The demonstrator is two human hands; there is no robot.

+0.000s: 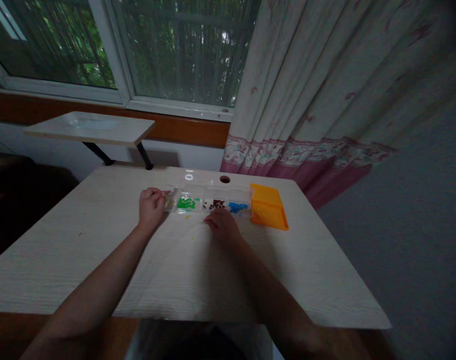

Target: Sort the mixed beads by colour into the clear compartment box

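Observation:
My left hand [151, 206] is closed over the leftmost clear plastic box [169, 203], its thumb and fingers together at the box's left side. What it grips, if anything, is too small to make out. Next to that box, a clear box holds small green pieces [186, 203]. Further right lie dark brown pieces [216, 204] and blue pieces [238, 207] in similar clear compartments with raised lids. My right hand [223, 226] is in front of the brown pieces, fingers pinched low over the table around something tiny. A few yellow specks [187, 217] lie between the hands.
An open orange case [269, 206] lies right of the clear boxes on the pale wooden table [167, 270]. Behind them is a round hole [224, 179] in the tabletop. A small raised shelf [96, 129] stands at the back left, and a curtain [288, 100] hangs behind.

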